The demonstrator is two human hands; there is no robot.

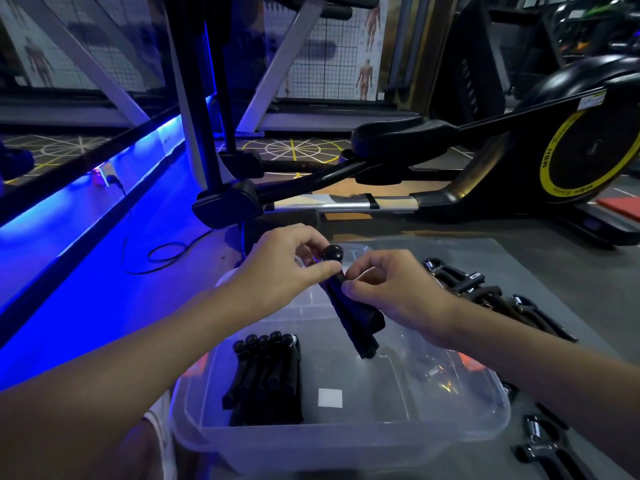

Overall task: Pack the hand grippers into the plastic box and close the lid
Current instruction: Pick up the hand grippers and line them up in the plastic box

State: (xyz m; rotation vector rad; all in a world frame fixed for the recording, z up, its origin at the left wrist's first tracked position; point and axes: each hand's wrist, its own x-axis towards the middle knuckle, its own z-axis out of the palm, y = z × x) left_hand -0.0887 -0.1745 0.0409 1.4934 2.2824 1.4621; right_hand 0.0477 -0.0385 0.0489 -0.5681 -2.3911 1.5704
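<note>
Held hand gripper [353, 313]: I am holding it above the open plastic box [346, 434], over the far half, knob end up and far, handles hanging down and near. I am keeping it over the box so that lowering it should bring it straight in.

Left hand [287, 268]: I am pinching the neck just under the round knob [333, 252] between thumb and forefinger; the other fingers are curled behind it. This grip looks meant to steady the top.

Right hand [398, 292]: My fingertips [349, 289] are pressing on the upper handles, just right of the neck, touching them. The fingers are bunched, not spread. Probably I am squeezing the handles together so the piece packs narrow.

Packed row [266, 375]: Several grippers are lying side by side along the left of the box, knobs far. Free floor is remaining to their right; the held one would likely go there.

Loose pile [485, 299]: More grippers are waiting on the grey mat [540, 268], right of the box, well apart from my fingers.

Lid: I cannot tell where it is.
</note>
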